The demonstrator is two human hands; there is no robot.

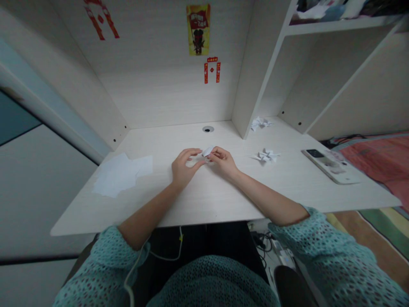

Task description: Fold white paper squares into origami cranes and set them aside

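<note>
A small folded piece of white paper (207, 151) is held just above the pale wooden desk (204, 200), near its middle. My right hand (223, 162) pinches the paper at its right side with fingers closed on it. My left hand (183, 166) is beside it, fingers curled, with the fingertips at the paper's left edge. Both forearms reach in from teal knit sleeves.
Loose white paper sheets (123, 172) lie at the desk's left. One folded paper figure (266, 156) sits to the right, another (260, 123) under the shelf unit. A phone (330, 165) lies at the far right. A cable hole (208, 128) is at the back.
</note>
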